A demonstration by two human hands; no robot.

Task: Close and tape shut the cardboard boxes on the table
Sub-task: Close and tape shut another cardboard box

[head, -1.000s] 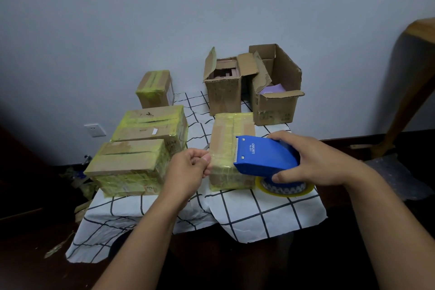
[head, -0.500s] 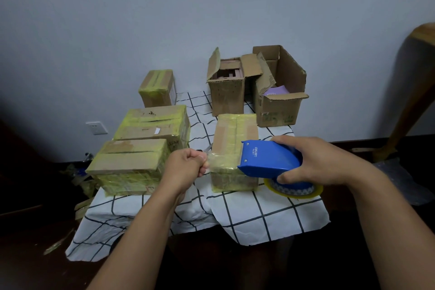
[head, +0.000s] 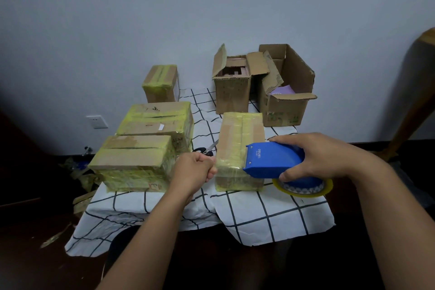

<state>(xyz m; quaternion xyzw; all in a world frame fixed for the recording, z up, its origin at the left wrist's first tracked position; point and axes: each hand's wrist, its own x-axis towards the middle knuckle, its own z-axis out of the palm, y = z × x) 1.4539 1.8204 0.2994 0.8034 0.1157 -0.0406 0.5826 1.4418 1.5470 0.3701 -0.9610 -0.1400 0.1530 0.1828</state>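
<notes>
A closed cardboard box (head: 236, 136) wrapped in yellowish tape lies in the middle of the table. My right hand (head: 322, 156) grips a blue tape dispenser (head: 273, 162) against the box's near right corner, its tape roll (head: 303, 187) hanging below. My left hand (head: 195, 169) is closed at the box's near left corner, pinching what looks like the clear tape end. Two open boxes, a narrow one (head: 231, 87) and a wider one (head: 286, 99) with a purple item inside, stand at the back.
Three taped boxes sit on the left: a near one (head: 134, 160), a middle one (head: 157, 122) and a small far one (head: 161, 82). Scissors (head: 207, 149) lie between the boxes. A checked cloth (head: 259, 214) covers the table. A wooden leg (head: 414, 106) stands at the right.
The dispenser has slid slightly right along the box's near end while my left fist stays at the left corner. The view has shifted a little.
</notes>
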